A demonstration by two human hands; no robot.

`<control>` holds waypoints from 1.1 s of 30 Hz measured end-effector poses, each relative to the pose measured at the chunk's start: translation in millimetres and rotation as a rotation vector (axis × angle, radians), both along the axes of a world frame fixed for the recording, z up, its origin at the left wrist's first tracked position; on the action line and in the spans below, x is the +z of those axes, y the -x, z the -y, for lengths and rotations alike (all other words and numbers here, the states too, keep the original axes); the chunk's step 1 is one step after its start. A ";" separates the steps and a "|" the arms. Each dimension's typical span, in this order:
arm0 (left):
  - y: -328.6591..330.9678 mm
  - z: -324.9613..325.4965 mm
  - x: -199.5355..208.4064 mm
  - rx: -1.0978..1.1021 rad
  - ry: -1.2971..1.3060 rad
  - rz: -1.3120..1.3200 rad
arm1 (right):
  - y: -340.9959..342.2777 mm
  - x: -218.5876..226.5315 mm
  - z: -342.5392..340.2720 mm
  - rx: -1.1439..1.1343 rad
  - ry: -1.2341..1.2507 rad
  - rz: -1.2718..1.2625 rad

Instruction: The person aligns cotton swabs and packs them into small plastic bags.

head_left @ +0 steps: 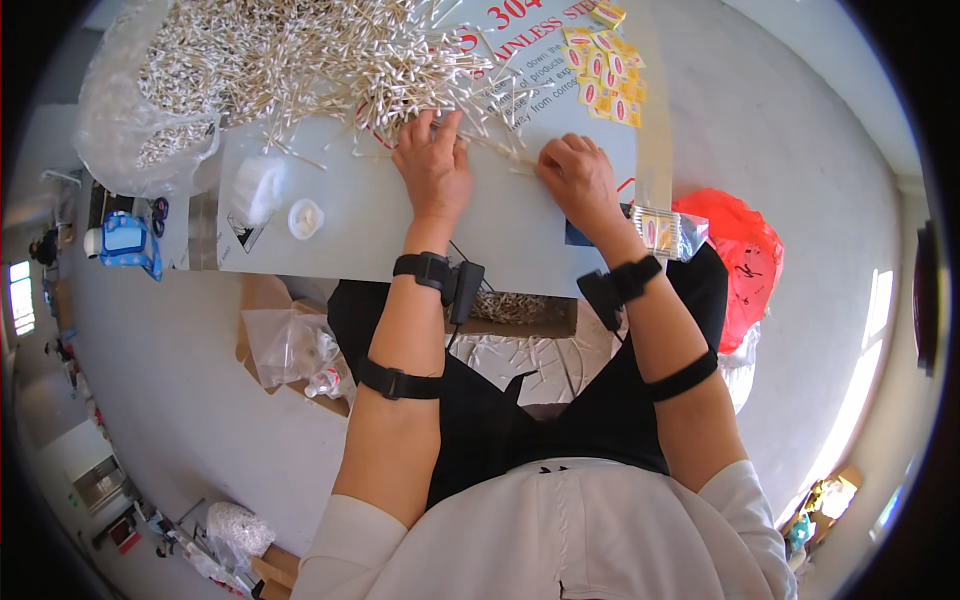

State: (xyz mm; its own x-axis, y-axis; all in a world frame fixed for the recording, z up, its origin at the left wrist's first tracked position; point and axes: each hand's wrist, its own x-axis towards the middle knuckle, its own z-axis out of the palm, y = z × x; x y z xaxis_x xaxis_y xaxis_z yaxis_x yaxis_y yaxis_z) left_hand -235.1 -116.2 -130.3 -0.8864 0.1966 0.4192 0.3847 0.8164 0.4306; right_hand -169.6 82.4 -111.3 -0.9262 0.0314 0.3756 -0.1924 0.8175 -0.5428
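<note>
A big heap of cotton swabs covers the far side of a pale board used as a work surface. My left hand lies palm down at the heap's near edge, fingers spread over a few loose swabs. My right hand rests beside it with fingers curled onto a small bundle of swabs that lies between both hands. Black straps with small devices ring both wrists and forearms.
Several small yellow packets lie at the board's far right, and a clear bag of them sits by my right wrist. A small white lid, a clear plastic bag, a red bag and a box of swabs are around.
</note>
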 end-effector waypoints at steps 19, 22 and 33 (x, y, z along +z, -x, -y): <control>-19.2 -34.6 1.4 -0.179 -0.064 -0.027 | -54.8 -3.7 0.1 0.063 0.139 -0.059; -39.3 -32.2 3.5 -0.223 -0.033 -0.033 | -50.6 -0.5 -9.2 0.122 0.161 -0.009; -20.4 -21.7 24.4 0.080 -0.234 0.128 | -45.9 10.7 2.6 0.027 0.205 -0.005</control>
State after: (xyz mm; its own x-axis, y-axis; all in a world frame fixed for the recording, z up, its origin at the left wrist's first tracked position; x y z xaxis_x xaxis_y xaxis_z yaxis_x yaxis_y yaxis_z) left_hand -214.7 -94.5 -105.9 -0.9439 0.0345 0.3285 0.2530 0.7150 0.6517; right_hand -123.7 79.8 -100.6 -0.9258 0.0825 0.3690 -0.2165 0.6844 -0.6962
